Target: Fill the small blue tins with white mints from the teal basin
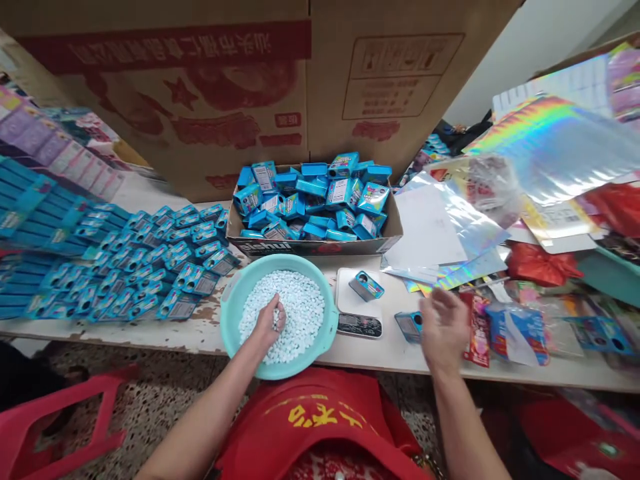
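L hand point(270, 321) is sitting in 1 teal basin point(231, 293), fingers curled nearly closed round a small clutch of white pellets point(300, 300); pellets are heaping the basin, far too many to count. R hand point(443, 328) is hovering over the table point(380, 353), blurred, fingers loosely curled and part open; it's just beside 1 small blue tin point(409, 325) lying at the table's front edge, but can't tell if it's touching or gripping it. 1 more blue tin point(366, 286) is lying tilted on 1 white scale point(358, 308), btwn basin and R hand.

Behind the basin, 1 open cardboard tray point(320, 247) is holding loose blue boxes point(320, 197), approx 25 showing, piled every way. To the L, flat blue tins point(165, 267) are lying in overlapping rows, several dozen, not countable exactly. 1 big brown carton point(260, 80) is standing at the back. On the R, holographic sheets point(550, 140) are spreading in a stack, approx 3 visible, w/ 1 red bag point(540, 263) and mixed packets near them. 1 red stool point(60, 420) is sitting on the floor, lower L.
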### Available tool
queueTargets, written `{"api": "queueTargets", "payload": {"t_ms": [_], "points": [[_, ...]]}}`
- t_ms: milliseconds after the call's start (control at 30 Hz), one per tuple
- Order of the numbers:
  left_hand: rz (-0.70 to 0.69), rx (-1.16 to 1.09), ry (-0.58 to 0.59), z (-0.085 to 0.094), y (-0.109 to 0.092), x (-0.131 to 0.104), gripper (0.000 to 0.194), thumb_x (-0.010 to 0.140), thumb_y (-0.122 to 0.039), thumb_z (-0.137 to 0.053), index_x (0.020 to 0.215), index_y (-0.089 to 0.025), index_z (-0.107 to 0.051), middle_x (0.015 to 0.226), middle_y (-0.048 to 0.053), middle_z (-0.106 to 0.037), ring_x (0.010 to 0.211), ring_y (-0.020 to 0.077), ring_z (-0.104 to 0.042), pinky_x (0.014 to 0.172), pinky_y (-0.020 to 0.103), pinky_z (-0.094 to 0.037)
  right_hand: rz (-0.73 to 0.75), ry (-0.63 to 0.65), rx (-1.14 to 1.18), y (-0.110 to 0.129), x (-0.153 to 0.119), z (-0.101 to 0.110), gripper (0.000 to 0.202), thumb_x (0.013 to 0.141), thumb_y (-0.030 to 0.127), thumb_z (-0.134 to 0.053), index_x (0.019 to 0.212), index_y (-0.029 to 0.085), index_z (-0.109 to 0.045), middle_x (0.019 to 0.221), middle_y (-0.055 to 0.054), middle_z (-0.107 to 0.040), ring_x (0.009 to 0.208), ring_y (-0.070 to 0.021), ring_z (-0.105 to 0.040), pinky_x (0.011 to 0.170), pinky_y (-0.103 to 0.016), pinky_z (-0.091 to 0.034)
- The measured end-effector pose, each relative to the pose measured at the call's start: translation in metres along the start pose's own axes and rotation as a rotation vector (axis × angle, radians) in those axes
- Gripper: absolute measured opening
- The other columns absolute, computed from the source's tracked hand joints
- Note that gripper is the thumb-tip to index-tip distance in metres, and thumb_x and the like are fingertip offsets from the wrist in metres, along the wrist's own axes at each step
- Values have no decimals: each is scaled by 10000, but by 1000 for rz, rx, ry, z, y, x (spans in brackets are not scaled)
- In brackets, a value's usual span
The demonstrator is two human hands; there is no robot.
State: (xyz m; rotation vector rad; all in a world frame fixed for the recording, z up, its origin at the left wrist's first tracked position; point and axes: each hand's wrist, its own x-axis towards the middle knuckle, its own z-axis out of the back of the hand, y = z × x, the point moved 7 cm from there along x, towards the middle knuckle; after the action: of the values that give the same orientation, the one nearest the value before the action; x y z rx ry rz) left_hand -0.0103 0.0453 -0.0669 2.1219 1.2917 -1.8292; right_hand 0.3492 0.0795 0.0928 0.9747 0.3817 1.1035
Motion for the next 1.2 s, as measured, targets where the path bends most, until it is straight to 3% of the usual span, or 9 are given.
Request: {"api": "queueTargets", "payload": {"t_ms": [133,233,400,533,633,700,800,967,1200], "points": [[-52,-55,44,-14,-11,-4,376,743,-453,-659,624,-166,-449,461,-55,-444,342,36,-369,338,150,-232,26,191,-14,-13,-11,-52,581,718,445,-678,1192,162,-498,1168,-139,-534,1045,-253,-546,820,-419,-504],[-111,-70,65,-25,-18,-6,343,708,-422,-709,673,-156,-496,512,-45,-497,377,41,-419,351,145,-267,-49,261,-67,-29,-10,-85,741,620,495,-716,1221,138,-469,1215,-175,-514,1100,-286,-507,862,-447,-467],[-99,-98,38,-30,-16,-1,346,649,-367,-778,698,-145,-517,503,-59,-484,360,25,-403,325,123,-208,-129,291,-78,-35,-4,-108,549,641,574,-645,981,148,-570,901,-90,-645,836,-251,-598,755,-404,-480],[-13,-177,22,-31,-18,-3,403,761,-470,-660,618,-165,-439,410,-89,-351,296,14,-284,297,124,-145,-98,266,-70,-5,-8,-95,468,687,554,-635,960,180,-572,886,-58,-639,826,-234,-591,731,-362,-470],[11,-229,60,-44,-33,-22,419,806,-490,-599,595,-173,-425,394,-90,-302,286,22,-257,287,133,-135,106,322,-69,42,-19,-89,368,736,477,-646,969,201,-576,896,-48,-632,842,-222,-590,757,-345,-464],[-40,-276,124,-61,-51,-43,421,790,-503,-612,595,-174,-435,398,-92,-291,285,25,-250,284,142,-133,284,424,-96,75,-33,-95,285,789,419,-616,977,209,-579,895,-54,-633,839,-220,-590,752,-341,-459],[-258,-324,240,-91,-83,-76,443,714,-518,-684,578,-170,-445,405,-90,-304,299,27,-280,296,150,-166,456,568,-167,106,-58,-112,225,831,364,-573,997,211,-577,888,-66,-638,826,-229,-588,714,-336,-442],[-526,-266,151,-103,-100,-95,467,633,-524,-741,571,-155,-462,480,-58,-421,400,41,-408,375,158,-304,521,653,-192,121,-84,-136,215,823,328,-584,1000,207,-562,879,-66,-638,811,-236,-590,685,-327,-427],[-518,-235,82,-95,-94,-82,457,647,-521,-727,604,-161,-450,506,-68,-412,387,26,-364,344,146,-235,440,681,-169,118,-85,-144,186,808,281,-599,978,211,-567,872,-57,-630,827,-231,-585,689,-319,-439]]}}
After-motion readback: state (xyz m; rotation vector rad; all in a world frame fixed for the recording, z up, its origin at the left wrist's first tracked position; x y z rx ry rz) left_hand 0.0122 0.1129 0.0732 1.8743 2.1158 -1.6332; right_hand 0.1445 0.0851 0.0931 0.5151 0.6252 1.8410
